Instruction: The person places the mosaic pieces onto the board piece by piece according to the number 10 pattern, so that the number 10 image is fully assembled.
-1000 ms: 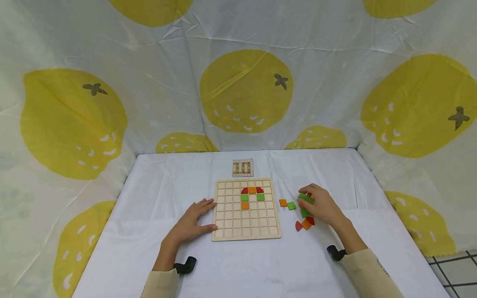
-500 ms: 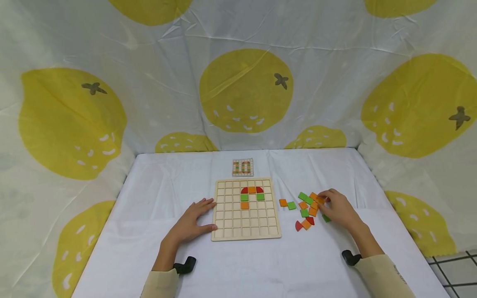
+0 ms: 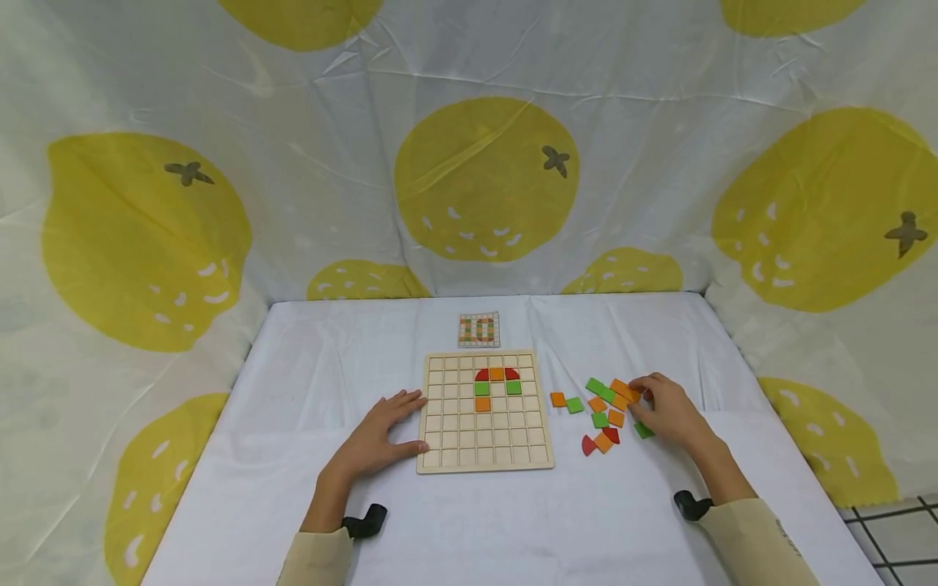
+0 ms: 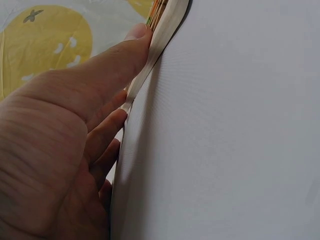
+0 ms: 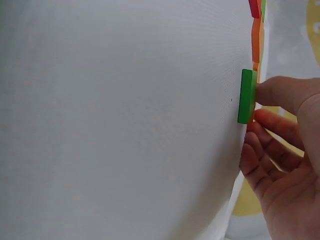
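My right hand [image 3: 665, 413] pinches an orange square wooden tile [image 3: 633, 396] toward the white-covered tabletop's [image 3: 557, 521] right edge; I'd lift straight, clearing the green tile [image 3: 644, 430]. My left hand [image 3: 372, 438], fingers extended, touches the pale wooden grid board's [image 3: 450, 443] left edge.

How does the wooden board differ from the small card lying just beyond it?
The wooden board is larger than the card. The board holds separate coloured pieces; the card shows a coloured pattern that looks printed. The left hand touches the board; no hand touches the card. Both show a grid and lie on white cloth.
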The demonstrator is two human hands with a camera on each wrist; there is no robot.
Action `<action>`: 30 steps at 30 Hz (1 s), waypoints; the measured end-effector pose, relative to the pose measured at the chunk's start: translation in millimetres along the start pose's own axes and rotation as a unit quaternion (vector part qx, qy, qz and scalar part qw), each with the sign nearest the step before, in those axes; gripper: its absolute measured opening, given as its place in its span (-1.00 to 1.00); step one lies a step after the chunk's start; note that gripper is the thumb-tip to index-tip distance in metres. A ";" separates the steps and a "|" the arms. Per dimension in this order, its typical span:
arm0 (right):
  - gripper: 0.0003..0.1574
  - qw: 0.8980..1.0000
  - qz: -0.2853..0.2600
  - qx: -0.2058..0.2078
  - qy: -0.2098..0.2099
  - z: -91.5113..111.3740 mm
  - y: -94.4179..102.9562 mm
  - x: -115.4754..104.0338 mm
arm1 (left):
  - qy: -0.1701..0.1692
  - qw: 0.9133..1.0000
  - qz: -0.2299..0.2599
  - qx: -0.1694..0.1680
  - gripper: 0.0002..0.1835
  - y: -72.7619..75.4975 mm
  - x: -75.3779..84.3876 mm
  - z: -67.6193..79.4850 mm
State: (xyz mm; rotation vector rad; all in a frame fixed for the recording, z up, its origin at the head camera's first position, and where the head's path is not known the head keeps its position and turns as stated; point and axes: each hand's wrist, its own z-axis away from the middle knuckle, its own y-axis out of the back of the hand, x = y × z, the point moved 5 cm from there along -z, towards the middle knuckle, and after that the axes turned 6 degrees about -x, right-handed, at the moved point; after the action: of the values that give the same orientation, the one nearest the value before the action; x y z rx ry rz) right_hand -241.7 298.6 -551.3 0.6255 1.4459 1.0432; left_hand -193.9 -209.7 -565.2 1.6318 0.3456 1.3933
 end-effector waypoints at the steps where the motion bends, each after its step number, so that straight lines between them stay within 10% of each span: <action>1: -0.60 1.000 0.002 0.003 0.000 -0.1 0.2 0.3 | 0.001 1.000 0.000 0.000 -0.10 0.0 0.4 -0.1; 19: -0.66 1.000 0.002 0.028 -0.005 -2.5 9.1 -0.5 | 0.003 1.000 0.001 -0.001 -0.11 0.4 2.5 -0.1; 30: -0.67 0.996 -0.044 0.057 0.060 -5.1 11.9 -50.7 | 0.000 1.000 -0.005 0.001 -0.10 -1.5 -1.4 -1.0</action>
State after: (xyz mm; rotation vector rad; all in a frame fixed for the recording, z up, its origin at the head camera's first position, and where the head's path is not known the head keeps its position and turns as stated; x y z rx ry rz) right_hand -240.3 259.4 -516.8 0.5831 1.6330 0.9468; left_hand -194.7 -209.5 -567.3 1.6301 0.3536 1.3856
